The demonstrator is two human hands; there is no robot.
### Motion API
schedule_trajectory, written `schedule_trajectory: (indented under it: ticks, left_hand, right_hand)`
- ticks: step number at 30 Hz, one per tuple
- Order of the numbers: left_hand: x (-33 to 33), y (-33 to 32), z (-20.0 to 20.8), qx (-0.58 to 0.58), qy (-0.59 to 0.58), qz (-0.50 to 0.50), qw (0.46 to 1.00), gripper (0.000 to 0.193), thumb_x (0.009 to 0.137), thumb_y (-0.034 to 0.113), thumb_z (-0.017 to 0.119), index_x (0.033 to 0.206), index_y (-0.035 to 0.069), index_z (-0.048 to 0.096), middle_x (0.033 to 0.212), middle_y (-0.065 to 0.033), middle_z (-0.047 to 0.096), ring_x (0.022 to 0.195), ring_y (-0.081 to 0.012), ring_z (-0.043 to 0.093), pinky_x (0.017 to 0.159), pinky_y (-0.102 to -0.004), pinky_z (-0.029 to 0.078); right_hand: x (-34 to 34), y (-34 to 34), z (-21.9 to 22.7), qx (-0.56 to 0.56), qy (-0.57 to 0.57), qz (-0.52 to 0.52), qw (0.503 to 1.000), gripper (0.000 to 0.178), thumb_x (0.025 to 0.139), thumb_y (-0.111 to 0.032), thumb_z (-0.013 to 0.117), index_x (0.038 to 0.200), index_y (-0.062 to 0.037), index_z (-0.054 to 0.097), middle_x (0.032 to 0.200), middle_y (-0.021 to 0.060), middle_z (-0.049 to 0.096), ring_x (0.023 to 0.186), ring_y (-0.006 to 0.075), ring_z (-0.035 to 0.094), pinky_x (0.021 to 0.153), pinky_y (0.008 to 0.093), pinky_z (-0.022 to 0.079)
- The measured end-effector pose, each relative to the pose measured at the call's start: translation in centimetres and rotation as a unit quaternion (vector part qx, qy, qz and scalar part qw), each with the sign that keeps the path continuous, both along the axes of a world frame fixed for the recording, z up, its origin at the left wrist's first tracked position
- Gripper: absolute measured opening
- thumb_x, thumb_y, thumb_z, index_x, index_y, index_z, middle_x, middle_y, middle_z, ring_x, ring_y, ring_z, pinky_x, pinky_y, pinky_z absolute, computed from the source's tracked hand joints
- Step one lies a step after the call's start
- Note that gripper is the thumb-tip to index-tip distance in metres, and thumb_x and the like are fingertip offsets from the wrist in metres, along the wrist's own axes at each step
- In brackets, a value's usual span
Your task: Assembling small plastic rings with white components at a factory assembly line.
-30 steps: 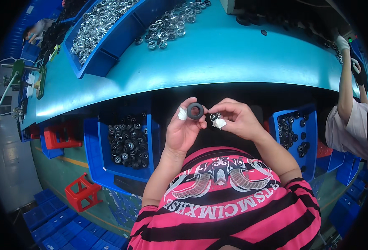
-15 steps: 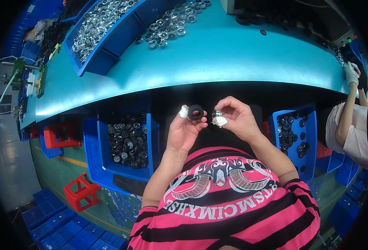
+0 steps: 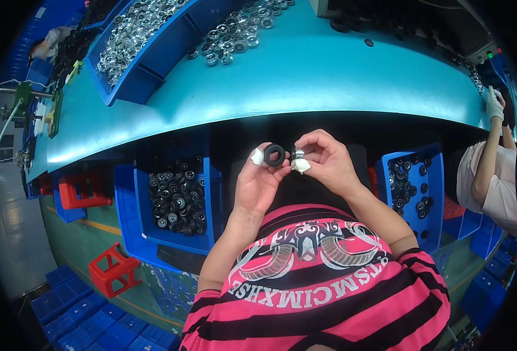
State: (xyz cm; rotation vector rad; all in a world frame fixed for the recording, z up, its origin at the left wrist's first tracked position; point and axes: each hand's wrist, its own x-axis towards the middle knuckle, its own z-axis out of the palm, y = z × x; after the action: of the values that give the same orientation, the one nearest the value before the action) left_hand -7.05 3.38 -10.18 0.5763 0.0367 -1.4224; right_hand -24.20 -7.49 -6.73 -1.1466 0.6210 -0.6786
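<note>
My left hand grips a black rubber ring between thumb and fingers, its round hole facing up toward me. White tape wraps the left thumb. Close on its right, my right hand pinches a small shiny metal wheel hub between taped thumb and forefinger. The hub is held near the ring's right side; whether the two touch I cannot tell. Both hands are in the air in front of my body, below the near edge of the turquoise table.
A blue bin of clear shiny hubs stands on the table, with loose hubs beside it. Bins of black-rimmed wheels flank me at left and right. A red stool is at lower left. A co-worker's gloved hand is far right.
My right hand has moved left with the metal hub, closing the gap to the black ring. My left hand has stayed nearly in place.
</note>
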Motion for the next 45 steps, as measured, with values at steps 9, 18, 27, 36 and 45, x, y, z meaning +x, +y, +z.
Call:
schedule_trajectory:
  ticks: [9,18,27,36,45]
  left_hand:
    - [-0.2,0.1,0.4,0.012,-0.058,-0.008,0.998,0.038,0.107,0.028,0.058,0.136,0.002,0.059,0.118,-0.0136,0.068,0.107,-0.0246,0.07,0.095,-0.0405,0.059]
    - [-1.1,0.1,0.5,0.013,-0.179,-0.017,0.984,0.038,0.105,0.018,0.063,0.137,-0.001,0.059,0.123,-0.0097,0.069,0.11,-0.0198,0.068,0.096,-0.0378,0.056]
    - [-2.0,-0.1,1.2,0.023,-0.287,-0.029,0.957,0.033,0.106,0.013,0.061,0.136,0.0,0.059,0.122,-0.0087,0.068,0.109,-0.0159,0.067,0.094,-0.0315,0.055]
    - [-2.0,-0.1,0.7,0.015,-0.294,-0.004,0.956,0.033,0.103,0.012,0.065,0.134,0.003,0.057,0.116,-0.0053,0.066,0.105,-0.0126,0.065,0.09,-0.0265,0.053]
    - [-1.8,-0.2,1.1,0.001,-0.287,0.002,0.958,0.026,0.105,0.014,0.064,0.128,0.007,0.057,0.097,-0.0056,0.069,0.081,-0.0114,0.065,0.067,-0.0246,0.053]
  right_hand:
    - [0.1,0.1,0.4,-0.082,0.028,-0.016,0.996,0.03,0.082,0.002,0.082,0.11,0.0009,0.07,0.111,0.0062,0.061,0.097,0.015,0.071,0.085,0.0284,0.061]
    - [1.1,0.4,0.9,-0.338,0.127,-0.075,0.929,0.028,0.075,0.005,0.08,0.1,-0.0046,0.072,0.098,0.0076,0.067,0.077,0.0156,0.072,0.067,0.0278,0.061]
    - [1.1,0.9,0.7,-0.404,0.132,-0.101,0.899,0.031,0.074,0.006,0.078,0.103,-0.0044,0.07,0.096,0.0084,0.067,0.074,0.0187,0.07,0.063,0.0307,0.059]
    - [1.1,1.3,2.6,-0.349,0.12,-0.033,0.929,0.041,0.076,0.004,0.08,0.113,-0.0036,0.068,0.106,0.0091,0.067,0.085,0.0202,0.07,0.074,0.0314,0.059]
    - [0.6,1.1,0.8,-0.196,0.124,0.059,0.971,0.038,0.089,-0.01,0.075,0.126,-0.0016,0.07,0.11,0.011,0.069,0.091,0.019,0.069,0.074,0.0319,0.057]
